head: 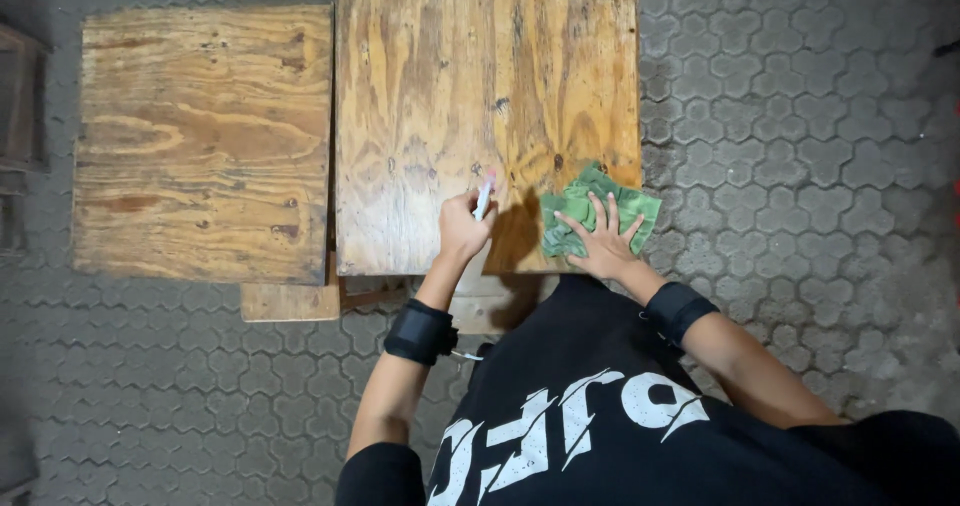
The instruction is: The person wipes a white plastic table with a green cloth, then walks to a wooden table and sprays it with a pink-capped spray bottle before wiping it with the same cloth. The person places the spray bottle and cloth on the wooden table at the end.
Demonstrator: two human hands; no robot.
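From the head view, the left hand point(463, 228) is closed around a slim white marker pen with a pinkish tip point(484, 196), held upright with its tip at or just above the worn, stained plywood surface point(440, 76); whether it touches the wood cannot be told. The right hand point(603, 241) lies flat, fingers spread and gripping nothing, pressing a crumpled green cloth point(632, 204) onto the near right corner of that same surface, the cloth hanging slightly past the edge. The pen looks light, rigid and smooth, so a pinch around the middle of its barrel suits it best. The cloth appears soft and limp and will probably bunch under the palm; it could be gathered anywhere along its folds. A second plywood board point(200, 136) sits just beside the first on the left, over a floor of grey interlocking paving stones point(800, 116). Black wristbands point(421, 332) circle both forearms.
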